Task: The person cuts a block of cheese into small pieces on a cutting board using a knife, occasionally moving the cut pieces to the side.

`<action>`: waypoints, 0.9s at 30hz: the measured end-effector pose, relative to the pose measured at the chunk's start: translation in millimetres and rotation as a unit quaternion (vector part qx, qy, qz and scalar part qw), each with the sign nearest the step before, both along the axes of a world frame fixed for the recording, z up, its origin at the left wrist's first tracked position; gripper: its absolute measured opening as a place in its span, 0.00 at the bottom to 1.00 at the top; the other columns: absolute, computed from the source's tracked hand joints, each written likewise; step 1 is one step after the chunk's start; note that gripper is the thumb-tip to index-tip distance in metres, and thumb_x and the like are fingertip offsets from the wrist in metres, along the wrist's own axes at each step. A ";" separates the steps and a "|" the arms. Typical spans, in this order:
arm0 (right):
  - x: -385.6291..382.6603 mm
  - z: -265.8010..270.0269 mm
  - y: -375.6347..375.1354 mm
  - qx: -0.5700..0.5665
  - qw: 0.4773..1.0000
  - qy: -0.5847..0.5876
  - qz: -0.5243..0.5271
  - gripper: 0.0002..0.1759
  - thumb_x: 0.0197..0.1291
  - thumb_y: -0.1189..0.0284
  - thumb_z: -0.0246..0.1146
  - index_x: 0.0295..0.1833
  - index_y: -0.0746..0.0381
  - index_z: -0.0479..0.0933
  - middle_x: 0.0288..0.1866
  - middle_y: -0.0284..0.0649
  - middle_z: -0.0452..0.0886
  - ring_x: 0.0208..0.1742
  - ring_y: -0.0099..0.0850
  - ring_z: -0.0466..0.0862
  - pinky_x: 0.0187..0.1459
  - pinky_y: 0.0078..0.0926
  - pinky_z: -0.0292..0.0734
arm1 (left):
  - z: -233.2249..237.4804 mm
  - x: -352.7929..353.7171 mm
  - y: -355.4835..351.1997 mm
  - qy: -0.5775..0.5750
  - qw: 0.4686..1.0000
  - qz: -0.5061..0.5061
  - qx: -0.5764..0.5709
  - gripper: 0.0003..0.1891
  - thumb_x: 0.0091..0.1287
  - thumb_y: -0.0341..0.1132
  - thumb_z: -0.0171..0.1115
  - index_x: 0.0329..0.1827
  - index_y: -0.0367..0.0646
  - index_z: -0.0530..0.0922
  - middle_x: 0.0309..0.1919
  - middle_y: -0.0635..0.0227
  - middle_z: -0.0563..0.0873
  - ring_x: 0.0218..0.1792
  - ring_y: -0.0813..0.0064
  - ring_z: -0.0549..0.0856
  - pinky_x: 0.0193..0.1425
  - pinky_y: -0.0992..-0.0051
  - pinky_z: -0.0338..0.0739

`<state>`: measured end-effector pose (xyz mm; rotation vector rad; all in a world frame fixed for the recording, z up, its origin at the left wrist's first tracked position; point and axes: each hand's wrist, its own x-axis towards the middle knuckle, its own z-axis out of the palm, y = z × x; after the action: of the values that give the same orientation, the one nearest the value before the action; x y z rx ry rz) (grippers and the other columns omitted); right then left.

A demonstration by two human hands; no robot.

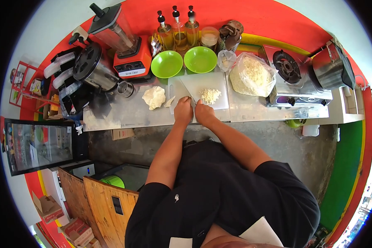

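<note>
My right hand [204, 112] is closed around the handle of a knife [187, 88], whose blade slants up and left over a white cutting board [221, 82]. My left hand [183, 110] is closed at the board's near edge, close beside the blade; whatever its fingers hold is hidden. A pile of pale, finely cut shreds [211, 96] lies on the board, right of the knife. Left of the board sits a large cream-coloured lump of food [154, 97], with a smaller flat piece [169, 101] by the board's edge.
Two green bowls [167, 64] stand behind the board. A plastic bag of pale shreds [253, 75] is on the right, before a gas stove [286, 68]. A red blender [132, 64], a metal cup [125, 89] and pump bottles [179, 35] line the steel counter [144, 118].
</note>
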<state>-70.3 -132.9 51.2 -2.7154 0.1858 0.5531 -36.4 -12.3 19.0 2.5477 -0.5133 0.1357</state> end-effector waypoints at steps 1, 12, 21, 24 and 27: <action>1.1 2.1 1.1 -0.003 1.000 -0.005 0.003 0.13 0.69 0.75 0.54 0.54 0.70 0.67 0.45 0.59 0.87 0.49 0.50 0.90 0.51 0.44 0.85 | 1.1 -4.1 -0.2 -0.010 1.000 0.004 -0.016 0.13 0.63 0.25 0.56 0.48 0.38 0.83 0.51 0.63 0.85 0.57 0.59 0.83 0.58 0.62 0.81; -2.7 15.4 1.6 0.023 1.000 0.017 -0.009 0.16 0.66 0.75 0.58 0.55 0.71 0.66 0.46 0.60 0.87 0.50 0.50 0.90 0.51 0.43 0.85 | -12.7 -7.6 12.4 0.021 1.000 -0.013 -0.015 0.20 0.67 0.26 0.55 0.62 0.40 0.81 0.61 0.64 0.84 0.61 0.61 0.83 0.63 0.64 0.80; -6.2 3.0 6.8 0.005 1.000 0.017 -0.012 0.15 0.67 0.74 0.58 0.55 0.69 0.66 0.46 0.58 0.87 0.50 0.50 0.90 0.51 0.42 0.85 | -7.6 -10.3 15.6 0.032 0.999 -0.022 -0.038 0.16 0.69 0.29 0.56 0.59 0.42 0.80 0.64 0.66 0.80 0.54 0.56 0.85 0.56 0.59 0.82; -4.8 12.5 7.5 -0.001 1.000 0.008 0.002 0.15 0.67 0.74 0.58 0.55 0.69 0.66 0.45 0.58 0.88 0.49 0.50 0.90 0.50 0.43 0.85 | 7.1 -11.7 14.5 0.066 0.998 0.001 -0.017 0.17 0.68 0.29 0.57 0.61 0.42 0.79 0.69 0.64 0.75 0.54 0.55 0.85 0.55 0.58 0.82; -13.6 9.7 11.0 -0.003 1.000 0.006 -0.003 0.14 0.67 0.75 0.58 0.54 0.69 0.66 0.45 0.58 0.88 0.49 0.49 0.90 0.49 0.42 0.86 | 14.8 -13.6 18.5 0.101 0.994 0.027 -0.033 0.18 0.68 0.29 0.59 0.61 0.40 0.78 0.72 0.60 0.70 0.54 0.53 0.85 0.55 0.57 0.83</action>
<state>-83.9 -121.8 60.9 -2.7180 0.1996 0.5674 -50.0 6.3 33.8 2.4757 -0.3557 -0.0840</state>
